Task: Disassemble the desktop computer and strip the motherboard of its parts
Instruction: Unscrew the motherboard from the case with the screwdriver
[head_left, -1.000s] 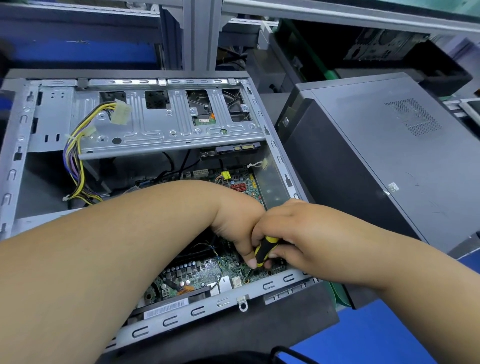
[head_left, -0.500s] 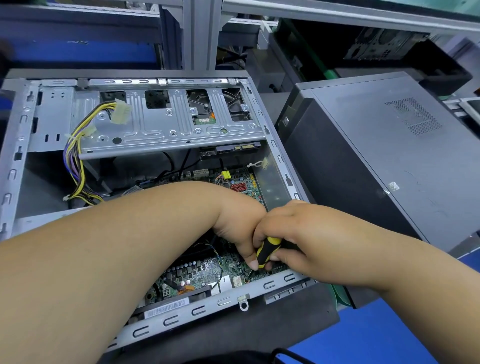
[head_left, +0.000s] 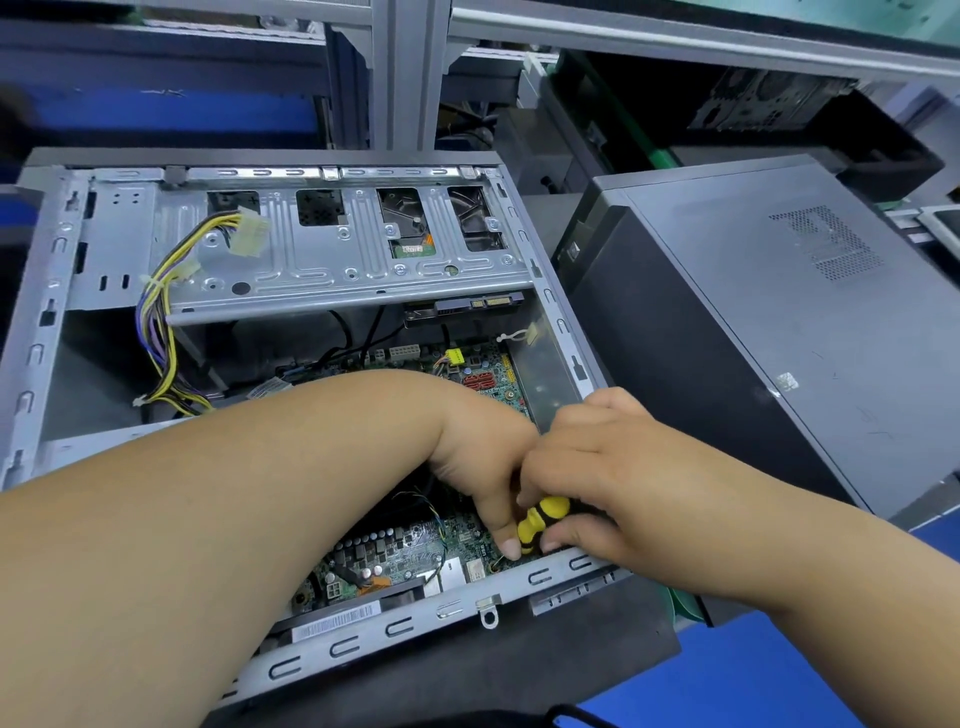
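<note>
gripped in the right hand (head_left: 618, 467): a yellow-and-black screwdriver (head_left: 540, 522), fingers curled round the handle, thumb under it, tip angled down toward the near right corner of the motherboard (head_left: 415, 545). shaft and tip mostly hidden; cannot tell whether seated in a screw. pressed against the same handle from the other side: the left hand (head_left: 483, 457), fingers bent down, one fingertip (head_left: 510, 548) beside the lower end of the handle, just above the board. whether a true pinch or only a steadying touch, cannot tell. both hands touching each other, low inside the open desktop case (head_left: 36, 358).

lying flat on its side, side panel off, near rail (head_left: 405, 623) of the case running under the wrists. motherboard seated on the case floor, green, partly covered by the left forearm; capacitors and a white four-pin socket visible near the front edge, red sata ports (head_left: 478, 382) further back. above the board, a metal drive cage (head_left: 332, 260) spanning the case, with a hard drive's connector edge (head_left: 467, 306) showing below its right end. draped over the cage's left part, a bundle of yellow, black and purple power cables (head_left: 156, 332) ending in a white connector (head_left: 249, 234), unplugged and resting on the cage.

just to the right of the open case, a second closed desktop tower (head_left: 753, 322), dark grey, vent grille on the upper face. under everything, a blue bench surface (head_left: 727, 675) with a dark mat (head_left: 467, 670) under the open case. behind, an aluminium frame (head_left: 410, 73) and dark bins.
</note>
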